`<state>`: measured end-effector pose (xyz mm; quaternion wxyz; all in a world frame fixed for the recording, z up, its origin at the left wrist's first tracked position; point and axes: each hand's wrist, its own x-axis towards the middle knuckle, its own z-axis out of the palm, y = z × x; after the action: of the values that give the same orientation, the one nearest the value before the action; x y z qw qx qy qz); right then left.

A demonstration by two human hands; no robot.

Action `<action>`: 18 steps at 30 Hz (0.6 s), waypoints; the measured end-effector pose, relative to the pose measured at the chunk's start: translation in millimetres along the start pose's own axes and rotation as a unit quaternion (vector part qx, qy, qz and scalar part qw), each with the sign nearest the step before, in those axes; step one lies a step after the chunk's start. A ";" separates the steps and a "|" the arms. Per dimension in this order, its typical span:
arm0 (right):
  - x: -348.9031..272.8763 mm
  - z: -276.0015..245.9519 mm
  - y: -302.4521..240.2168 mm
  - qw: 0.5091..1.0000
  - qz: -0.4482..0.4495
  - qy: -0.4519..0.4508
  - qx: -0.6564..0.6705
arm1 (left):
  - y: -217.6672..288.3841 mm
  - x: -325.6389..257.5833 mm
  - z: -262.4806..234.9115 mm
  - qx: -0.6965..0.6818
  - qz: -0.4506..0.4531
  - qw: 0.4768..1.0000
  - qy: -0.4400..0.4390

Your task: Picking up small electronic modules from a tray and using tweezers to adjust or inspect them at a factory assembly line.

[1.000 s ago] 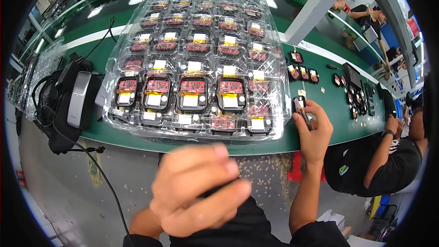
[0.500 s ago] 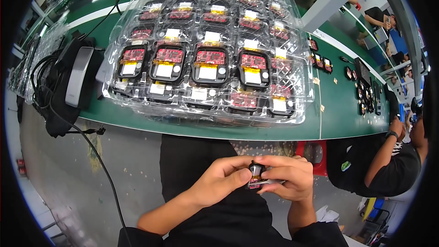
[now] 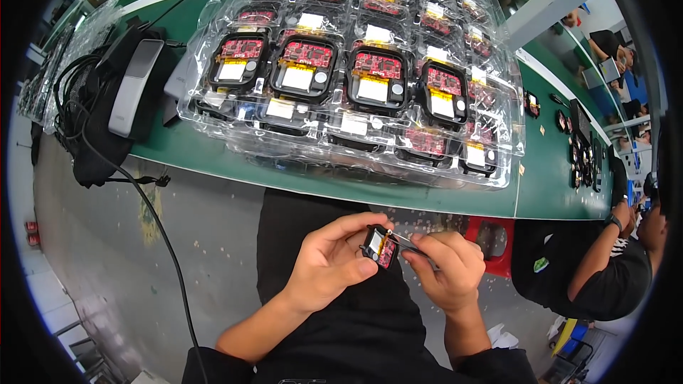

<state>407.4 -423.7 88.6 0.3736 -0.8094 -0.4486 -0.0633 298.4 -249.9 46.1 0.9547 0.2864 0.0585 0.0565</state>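
Note:
My left hand (image 3: 331,263) pinches a small black module with a red circuit board (image 3: 380,247) over my lap, below the table edge. My right hand (image 3: 447,269) grips thin metal tweezers (image 3: 405,242), and their tip touches the top of the module. On the green table (image 3: 341,185) above my hands stands a stack of clear plastic trays (image 3: 356,64) holding several more of these black modules with red boards and yellow-white labels.
A black and grey device with tangled black cables (image 3: 114,92) lies at the table's left end. Small black parts (image 3: 580,156) are spread on the table at the right. Another person in black (image 3: 605,270) sits to my right, beside a red stool (image 3: 494,238).
My hands have come down from the table to my lap. One module left the table with them; both hands now hold it closer together with the tweezers on it.

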 end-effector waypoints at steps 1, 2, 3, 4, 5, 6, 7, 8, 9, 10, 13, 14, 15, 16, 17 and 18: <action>0.3 3.2 0.4 0.999 -0.037 0.024 -0.016 | -0.1 -0.7 -0.7 0.014 0.002 1.000 -0.001; -0.2 5.1 0.3 0.999 -0.037 0.023 -0.016 | -0.1 -1.3 -1.1 0.029 0.003 1.000 -0.001; -0.8 6.6 0.1 0.998 -0.046 0.027 -0.020 | -0.1 -1.5 -1.1 0.028 0.003 1.000 0.000; -1.1 7.8 -0.3 0.998 -0.054 0.031 -0.024 | -0.1 -1.2 -0.8 0.031 0.002 1.000 -0.002; -1.5 9.0 -0.9 0.998 -0.054 0.030 -0.024 | -0.4 -1.2 -0.4 0.034 0.001 0.999 -0.004; -2.0 10.2 -1.7 0.998 -0.048 0.036 -0.021 | -1.0 -1.5 0.0 0.033 0.001 0.999 -0.004; -2.8 11.6 -2.0 0.998 -0.043 0.042 -0.017 | -2.0 -1.8 0.2 0.028 0.006 1.000 0.000; -3.9 12.9 -2.3 0.998 -0.042 0.041 -0.017 | -2.7 -2.3 0.0 0.024 0.011 1.000 0.004; -5.2 14.0 -2.6 0.999 -0.022 0.044 0.006 | -3.4 -3.0 -0.8 0.023 0.011 1.000 0.005; -5.9 14.9 -3.2 0.999 -0.003 0.047 0.028 | -3.9 -3.4 -1.8 0.021 0.009 1.000 0.009; -7.4 17.5 -5.8 0.992 0.063 0.037 0.103 | -3.9 -3.6 -1.1 0.030 0.019 0.999 0.011; -7.7 17.8 -5.7 0.992 0.063 0.036 0.104 | -3.7 -3.5 -0.2 0.042 0.029 0.999 0.009; -8.0 18.0 -5.4 0.994 0.060 0.035 0.085 | -3.4 -3.7 0.6 0.041 0.030 0.999 0.011; -8.2 18.4 -5.2 0.996 0.056 0.034 0.067 | -3.2 -3.8 1.4 0.053 0.030 0.998 0.019; -8.0 19.0 -5.0 0.996 0.057 0.034 0.068 | -3.2 -4.2 1.7 0.066 0.030 0.997 0.027; -7.6 19.5 -4.7 0.997 0.040 0.035 0.051 | -3.7 -4.6 1.4 0.066 0.030 0.997 0.028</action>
<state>394.8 -414.4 73.9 0.4318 -0.8041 -0.4051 -0.0538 294.3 -254.4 45.6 0.9296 0.3485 0.0800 0.0893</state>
